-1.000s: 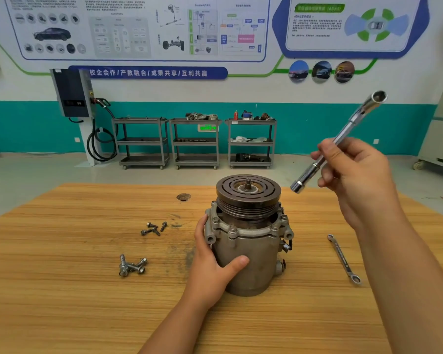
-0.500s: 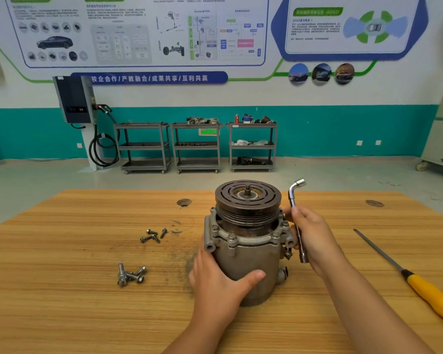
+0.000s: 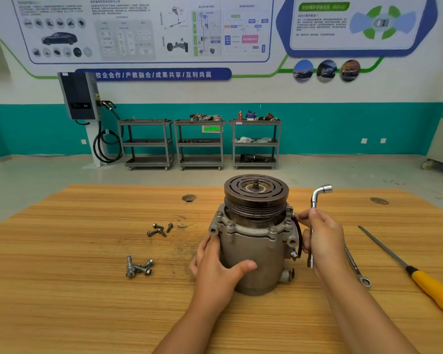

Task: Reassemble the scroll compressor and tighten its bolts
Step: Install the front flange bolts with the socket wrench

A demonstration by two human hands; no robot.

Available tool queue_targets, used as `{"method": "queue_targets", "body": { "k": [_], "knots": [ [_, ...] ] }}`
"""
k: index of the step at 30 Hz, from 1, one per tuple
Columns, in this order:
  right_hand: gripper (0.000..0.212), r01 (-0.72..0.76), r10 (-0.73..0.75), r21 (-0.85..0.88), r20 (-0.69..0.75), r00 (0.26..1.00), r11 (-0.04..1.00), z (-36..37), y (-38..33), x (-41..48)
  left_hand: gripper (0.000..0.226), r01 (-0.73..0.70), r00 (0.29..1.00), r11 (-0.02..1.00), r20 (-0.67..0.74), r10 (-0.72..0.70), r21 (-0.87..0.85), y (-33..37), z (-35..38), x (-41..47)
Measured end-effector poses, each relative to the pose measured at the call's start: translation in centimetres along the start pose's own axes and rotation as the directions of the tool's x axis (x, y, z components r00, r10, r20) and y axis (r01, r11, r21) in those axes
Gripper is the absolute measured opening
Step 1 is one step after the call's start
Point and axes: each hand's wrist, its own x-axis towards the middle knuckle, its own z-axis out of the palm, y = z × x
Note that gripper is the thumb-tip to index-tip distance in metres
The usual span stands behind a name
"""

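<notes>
head view, left hand [image 3: 216, 267] cupping upright compressor [image 3: 256, 233], right hand [image 3: 322, 238] gripping l-shaped socket wrench [image 3: 315, 200] beside it

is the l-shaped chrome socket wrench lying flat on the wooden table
No, the right hand grips the L-shaped chrome socket wrench upright beside the grey metal compressor.

We see three grey metal trolleys [image 3: 200, 144] lined against a white-and-teal wall [image 3: 343, 98] hung with automotive posters [image 3: 143, 29], a charging unit [image 3: 78, 95] to their left, above a grey floor [image 3: 49, 175].
</notes>
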Motion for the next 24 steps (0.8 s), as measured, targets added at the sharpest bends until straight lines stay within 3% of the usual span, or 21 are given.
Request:
{"method": "queue_targets", "body": {
  "k": [5, 10, 12, 15, 18, 24],
  "knots": [
    [0.032, 0.077, -0.085, -0.075, -0.113, 0.99, 0.994, -0.5, 0.8, -2.0, 0.078, -0.065, 0.997, 0.995, -0.042, 0.062, -0.074, -1.3, 0.0, 0.8],
    [0.03, 0.105, -0.108, -0.026, -0.145, 0.984, 0.994, -0.4, 1.5, -4.6, 0.071, -0.059, 0.995, 0.93, -0.101, 0.023, -0.364, -1.3, -0.1, 0.8],
    [0.029, 0.112, -0.119, -0.057, -0.124, 0.985, 0.992, -0.3, 1.6, -5.1, 0.068, -0.061, 0.993, 0.944, -0.117, 0.024, -0.326, -1.3, 0.2, 0.3],
    [0.028, 0.11, -0.118, -0.076, -0.11, 0.987, 0.991, -0.4, 1.3, -5.0, 0.105, -0.068, 0.996, 0.993, -0.059, 0.062, -0.094, -0.7, 0.8, -0.7],
    [0.029, 0.121, -0.129, -0.067, -0.131, 0.983, 0.99, -0.2, 1.1, -5.2, 0.135, -0.08, 0.997, 0.997, -0.017, 0.081, 0.022, 0.2, 1.3, -1.2],
    [0.029, 0.162, -0.174, -0.072, -0.214, 0.961, 0.984, 0.6, 1.6, -7.1, 0.147, -0.086, 0.996, 0.992, -0.009, 0.087, 0.087, 0.6, 1.6, -1.0]
  ]
}}
